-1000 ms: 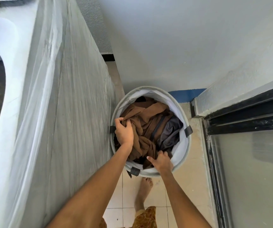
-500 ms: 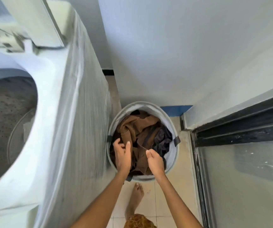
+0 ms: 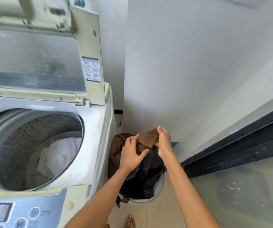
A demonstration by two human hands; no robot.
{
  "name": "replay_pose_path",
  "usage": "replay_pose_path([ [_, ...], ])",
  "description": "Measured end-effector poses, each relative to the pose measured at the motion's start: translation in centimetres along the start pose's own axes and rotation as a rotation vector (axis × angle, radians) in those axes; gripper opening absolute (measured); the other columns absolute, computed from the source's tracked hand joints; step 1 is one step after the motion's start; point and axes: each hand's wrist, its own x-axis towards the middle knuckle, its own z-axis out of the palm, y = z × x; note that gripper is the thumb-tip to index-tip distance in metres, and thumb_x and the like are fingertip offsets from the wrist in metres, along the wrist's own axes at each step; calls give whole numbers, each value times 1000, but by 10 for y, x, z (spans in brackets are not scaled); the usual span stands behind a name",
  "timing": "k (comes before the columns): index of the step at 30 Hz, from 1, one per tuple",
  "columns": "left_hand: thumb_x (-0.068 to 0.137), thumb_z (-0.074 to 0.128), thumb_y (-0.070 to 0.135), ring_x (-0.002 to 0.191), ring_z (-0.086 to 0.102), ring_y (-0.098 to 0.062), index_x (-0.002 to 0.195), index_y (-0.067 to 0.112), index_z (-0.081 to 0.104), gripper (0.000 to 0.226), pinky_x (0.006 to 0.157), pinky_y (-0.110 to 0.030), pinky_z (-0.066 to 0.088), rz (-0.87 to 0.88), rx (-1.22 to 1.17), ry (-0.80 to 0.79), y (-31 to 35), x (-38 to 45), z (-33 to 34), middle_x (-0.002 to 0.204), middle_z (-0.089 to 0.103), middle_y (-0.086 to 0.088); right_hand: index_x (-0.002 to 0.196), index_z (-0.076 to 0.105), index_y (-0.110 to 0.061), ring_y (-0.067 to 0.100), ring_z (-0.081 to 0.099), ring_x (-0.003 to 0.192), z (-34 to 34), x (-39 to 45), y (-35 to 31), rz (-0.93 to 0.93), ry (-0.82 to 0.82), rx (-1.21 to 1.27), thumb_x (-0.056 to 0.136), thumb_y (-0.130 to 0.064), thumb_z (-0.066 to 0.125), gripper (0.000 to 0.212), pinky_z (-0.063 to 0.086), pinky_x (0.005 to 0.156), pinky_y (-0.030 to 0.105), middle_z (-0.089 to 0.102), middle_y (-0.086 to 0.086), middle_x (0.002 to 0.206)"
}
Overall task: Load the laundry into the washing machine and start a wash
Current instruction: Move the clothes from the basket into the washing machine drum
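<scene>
A top-loading washing machine (image 3: 98,145) stands on the left with its lid (image 3: 34,60) raised. White laundry (image 3: 61,153) lies in the perforated drum. To its right a grey laundry basket (image 3: 160,186) sits on the floor, holding dark clothes (image 3: 148,175). Above the basket hangs a brown garment (image 3: 148,139), lifted partly out. My right hand (image 3: 164,142) pinches its top edge. My left hand (image 3: 132,155) grips the cloth lower down, fingers curled around it.
The machine's control panel (image 3: 17,213) with round buttons is at the lower left. A white wall (image 3: 190,71) rises behind the basket. A dark-framed sliding glass door (image 3: 239,178) runs along the right. My bare foot (image 3: 130,221) stands on the tiled floor.
Both hands have risen from the basket with the brown garment. The view has swung up and left, bringing the open drum, lid and control panel into sight.
</scene>
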Motion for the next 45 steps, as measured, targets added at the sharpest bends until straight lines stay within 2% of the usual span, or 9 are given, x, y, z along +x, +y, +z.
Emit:
replay_pose_path([
  [6,79,58,64,95,59,-21,114,20,53,57,78,-33,44,313,121,26,63,37,-67,101,63,2,72,56,-14,20,57,67,-10,-31,-81,-124,-17,84,98,-20,45,29,46,59,29,59,5,73],
  [10,79,41,64,99,61,-22,124,17,47,65,75,-27,41,436,67,86,130,63,-108,110,64,-3,68,56,-12,21,56,68,-14,-62,-146,-328,-17,150,96,-14,46,30,46,61,31,58,8,71],
  [16,87,34,38,96,63,-34,128,13,48,49,81,-42,48,451,-144,283,249,97,-183,106,68,-13,79,57,-8,18,64,76,-20,-121,-269,-746,-109,125,99,-19,48,24,58,67,28,63,12,81],
  [22,84,30,33,109,58,-36,135,14,48,58,90,-39,41,563,-126,244,299,99,-208,124,63,-14,90,59,-17,20,65,83,-61,-134,-301,-1010,151,-194,89,-39,61,23,56,67,29,66,1,86],
  [28,93,38,24,108,59,-30,119,19,52,30,86,-42,46,565,-61,52,298,101,-211,117,65,-6,142,23,-28,24,53,121,-77,-111,-255,-686,-104,-686,62,-62,75,102,47,99,44,44,-1,137],
  [34,100,39,20,117,53,-31,123,6,41,27,100,-46,38,497,-113,-241,274,104,-207,123,57,-15,121,54,-21,32,61,107,-37,-92,-216,-748,172,-657,80,-39,69,48,46,79,29,67,6,115],
  [37,83,51,52,128,43,-29,142,19,25,72,110,-46,29,332,-176,-259,252,103,-210,133,49,-14,106,60,-15,31,63,97,-29,-87,-202,-805,233,-516,85,-20,64,21,44,73,30,70,7,101],
  [42,81,66,52,145,18,-29,152,13,6,101,117,-50,19,127,-201,5,184,99,-202,156,18,-12,95,55,-16,27,63,93,-22,-87,-198,-803,122,-327,88,-6,58,12,50,78,35,64,2,91],
  [45,82,72,34,134,38,-33,145,1,22,87,111,-48,34,-100,-389,-106,141,97,-193,146,37,-19,98,54,-15,23,62,95,-24,-85,-198,-769,40,-197,91,-2,54,15,53,85,45,64,4,98],
])
